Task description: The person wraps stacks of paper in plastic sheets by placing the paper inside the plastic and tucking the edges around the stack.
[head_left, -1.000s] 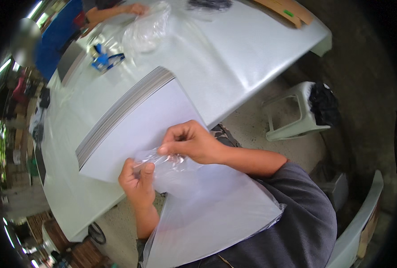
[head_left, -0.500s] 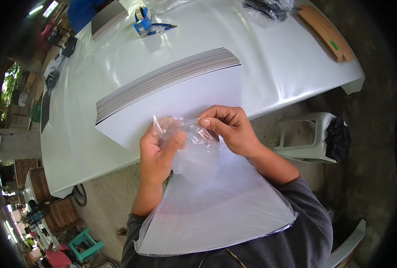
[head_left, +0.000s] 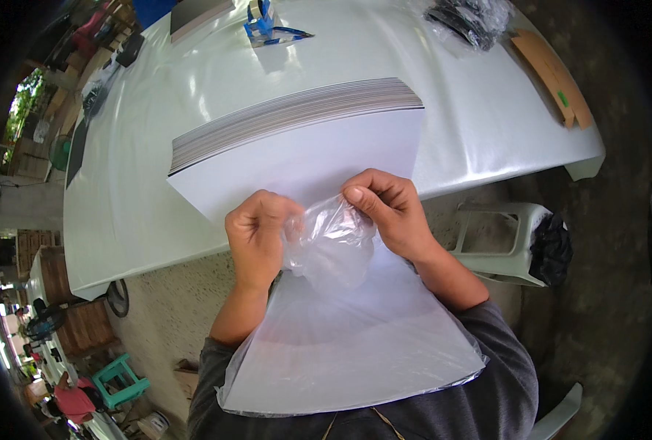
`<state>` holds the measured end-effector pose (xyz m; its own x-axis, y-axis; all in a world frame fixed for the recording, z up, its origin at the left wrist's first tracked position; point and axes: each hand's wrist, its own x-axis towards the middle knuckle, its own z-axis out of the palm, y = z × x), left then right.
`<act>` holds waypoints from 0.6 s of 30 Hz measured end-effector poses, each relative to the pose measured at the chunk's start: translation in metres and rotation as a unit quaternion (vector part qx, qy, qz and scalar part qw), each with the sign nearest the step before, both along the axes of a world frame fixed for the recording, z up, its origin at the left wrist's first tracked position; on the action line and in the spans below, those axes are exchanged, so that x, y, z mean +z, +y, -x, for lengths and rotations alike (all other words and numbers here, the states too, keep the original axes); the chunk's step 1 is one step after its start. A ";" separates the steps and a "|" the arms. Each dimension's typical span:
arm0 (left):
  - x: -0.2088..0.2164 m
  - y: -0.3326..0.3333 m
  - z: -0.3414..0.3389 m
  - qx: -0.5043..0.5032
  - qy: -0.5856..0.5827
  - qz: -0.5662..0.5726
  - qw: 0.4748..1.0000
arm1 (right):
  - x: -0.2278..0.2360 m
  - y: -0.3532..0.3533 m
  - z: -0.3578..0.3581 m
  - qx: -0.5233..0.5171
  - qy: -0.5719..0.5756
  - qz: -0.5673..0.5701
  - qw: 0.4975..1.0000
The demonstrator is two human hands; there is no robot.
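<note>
Looking down through the head camera, I have both hands together over a bunch of clear plastic film. The right hand pinches its upper edge between thumb and forefinger, the other fingers curled in — a light grip that, I judge, suits thin film and leaves the edge easy to work. The left hand is bent inward at the film's other side; its fingertips blur into the plastic, so I can't tell whether they grip it or only touch it.

Below the hands, a white panel in clear wrapping lies against the person's front, probably so the body steadies it and leaves both hands free. Whether the bunched film joins that wrapping, I can't make out.

Just beyond, a stack of thin sheets sits near the close edge of the white table, presumably for easy reach. A blue tape dispenser stands farther back — out of the way, I'd guess.
</note>
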<state>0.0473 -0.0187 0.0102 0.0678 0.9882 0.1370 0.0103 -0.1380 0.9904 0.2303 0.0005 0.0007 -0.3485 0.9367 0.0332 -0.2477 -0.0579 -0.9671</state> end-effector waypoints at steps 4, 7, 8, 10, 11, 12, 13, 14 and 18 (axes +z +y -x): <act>0.006 0.001 -0.008 0.026 -0.126 0.010 0.992 | -0.003 0.000 -0.003 -0.076 0.054 -0.027 0.995; 0.005 0.000 -0.005 -0.016 -0.034 0.001 0.999 | 0.011 -0.002 0.000 -0.066 0.081 0.001 0.995; 0.006 -0.001 -0.005 -0.016 -0.006 -0.006 1.000 | 0.017 -0.003 0.003 -0.043 0.080 0.044 0.995; 0.011 -0.001 -0.008 -0.009 0.017 -0.032 0.999 | 0.022 -0.004 0.007 -0.008 0.040 0.028 0.999; 0.012 -0.002 -0.009 -0.003 0.043 -0.059 0.997 | 0.023 -0.005 0.008 0.026 0.001 0.012 1.000; 0.013 -0.003 -0.008 -0.002 0.041 -0.060 0.997 | 0.019 -0.003 0.006 0.027 -0.001 0.010 1.000; 0.013 -0.004 -0.005 -0.017 0.046 -0.049 0.998 | 0.010 0.001 0.003 0.023 0.033 0.008 0.999; 0.013 -0.004 -0.004 -0.031 0.052 -0.037 0.997 | 0.005 0.002 0.001 0.019 0.067 0.005 0.998; 0.007 -0.002 -0.010 -0.016 -0.070 -0.072 0.995 | 0.009 0.000 0.004 -0.007 0.072 0.024 0.997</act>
